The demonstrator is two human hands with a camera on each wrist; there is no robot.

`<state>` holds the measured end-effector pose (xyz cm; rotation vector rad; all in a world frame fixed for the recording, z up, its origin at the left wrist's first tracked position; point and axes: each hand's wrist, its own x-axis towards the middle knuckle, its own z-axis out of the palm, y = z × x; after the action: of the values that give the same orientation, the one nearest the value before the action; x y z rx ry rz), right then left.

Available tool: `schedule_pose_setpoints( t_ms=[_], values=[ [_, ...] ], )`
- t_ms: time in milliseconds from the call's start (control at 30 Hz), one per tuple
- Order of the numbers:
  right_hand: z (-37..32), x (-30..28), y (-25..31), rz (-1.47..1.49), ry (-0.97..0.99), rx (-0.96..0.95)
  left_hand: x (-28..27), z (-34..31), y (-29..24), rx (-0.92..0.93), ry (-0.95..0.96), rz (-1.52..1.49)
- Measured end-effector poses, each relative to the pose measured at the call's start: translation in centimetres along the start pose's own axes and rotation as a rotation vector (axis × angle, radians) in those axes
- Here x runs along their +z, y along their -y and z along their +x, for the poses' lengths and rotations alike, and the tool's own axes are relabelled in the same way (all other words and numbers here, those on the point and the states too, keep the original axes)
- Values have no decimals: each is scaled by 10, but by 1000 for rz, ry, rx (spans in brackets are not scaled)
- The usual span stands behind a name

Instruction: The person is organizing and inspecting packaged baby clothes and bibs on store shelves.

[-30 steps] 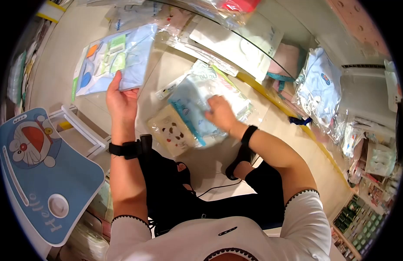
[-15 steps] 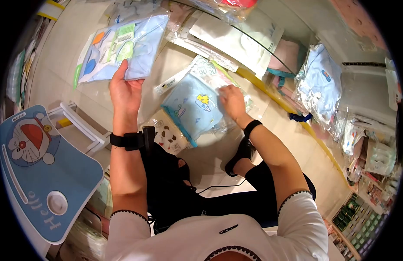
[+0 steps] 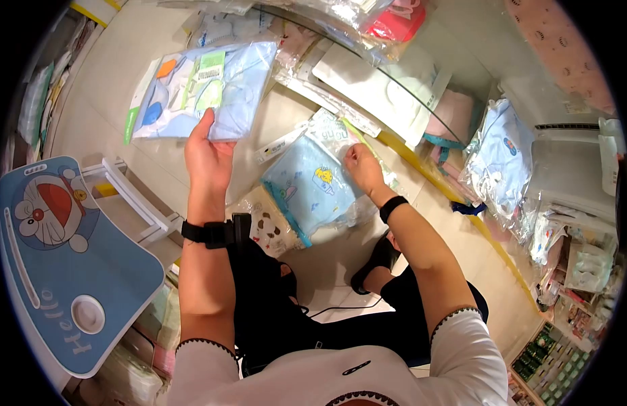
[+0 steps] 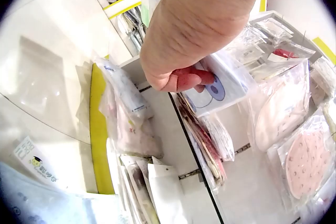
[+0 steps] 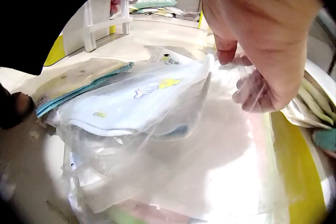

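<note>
My left hand (image 3: pixel 208 159) grips the lower edge of a light blue baby garment in a clear bag (image 3: pixel 242 88), thumb on top, raised over the floor. In the left wrist view a corner of that bag (image 4: pixel 233 85) shows beyond the fingers. My right hand (image 3: pixel 364 172) pinches the clear plastic at the right edge of a bagged light blue cloth (image 3: pixel 303 193) with a yellow duck print. The right wrist view shows the plastic drawn up between thumb and fingers, the cloth (image 5: pixel 126 106) sloping beneath it. A cream bag with brown animal patches (image 3: pixel 266 223) lies partly under the cloth.
A blue cartoon folding table (image 3: pixel 110 271) stands at the left. Ahead, a glass-fronted shelf with a yellow edge (image 3: pixel 421 162) holds several packages, and a bagged blue garment (image 3: pixel 503 149) hangs at the right. My foot (image 3: pixel 377 264) is close below the packages.
My right hand has moved from over the middle of the blue cloth to its right edge and now pinches the plastic. The left hand, with the bagged garment, has shifted slightly right.
</note>
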<state>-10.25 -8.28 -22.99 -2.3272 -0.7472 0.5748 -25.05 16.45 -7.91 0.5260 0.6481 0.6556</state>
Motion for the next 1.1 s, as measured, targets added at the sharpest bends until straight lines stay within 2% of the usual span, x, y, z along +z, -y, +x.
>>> schedule_pose_setpoints(
  t_ms=[100, 133, 167, 200, 367, 467, 567, 633, 700, 767, 833, 933, 967, 1067, 1100],
  values=[
    [-8, -4, 16, -1, 189, 72, -6, 0, 1, -52, 4, -8],
    [-2, 1, 6, -79, 255, 27, -13, 4, 5, -77, 20, 7],
    [-1, 4, -1, -126, 176, -55, -16, 8, 4, -86, 40, 22],
    [4, 0, 6, -163, 234, 83, -16, 7, 5, -61, 26, 34],
    [17, 0, -35, 356, 265, 36, 0, -2, 4, -1, 18, 87],
    [22, -23, -47, 667, 306, 118, 4, -4, 4, -7, 9, 104],
    [38, -39, -75, 415, 153, 165, -6, 5, 4, -35, 10, 103],
    [21, -57, -29, -30, -36, 184, -13, 9, 9, -82, 9, 110],
    [15, -51, -19, -144, -45, 288, -19, 13, 7, -120, 46, 105],
    [5, -49, 8, -134, -1, 304, -10, 14, 10, -116, 56, 87],
    [2, -36, 8, -152, 37, 280, -2, 9, 10, -81, 37, 58],
    [0, -9, -21, -432, -140, 59, -11, 14, 11, -186, 32, 42],
    [-2, 1, -34, -380, -260, -14, -10, 14, 10, -210, 64, 49],
    [-8, -3, -24, -326, -217, 10, 6, 3, 6, -262, 160, 27],
    [-10, -9, -16, -267, -82, 47, 4, 6, 8, -235, 153, 41]
  ],
)
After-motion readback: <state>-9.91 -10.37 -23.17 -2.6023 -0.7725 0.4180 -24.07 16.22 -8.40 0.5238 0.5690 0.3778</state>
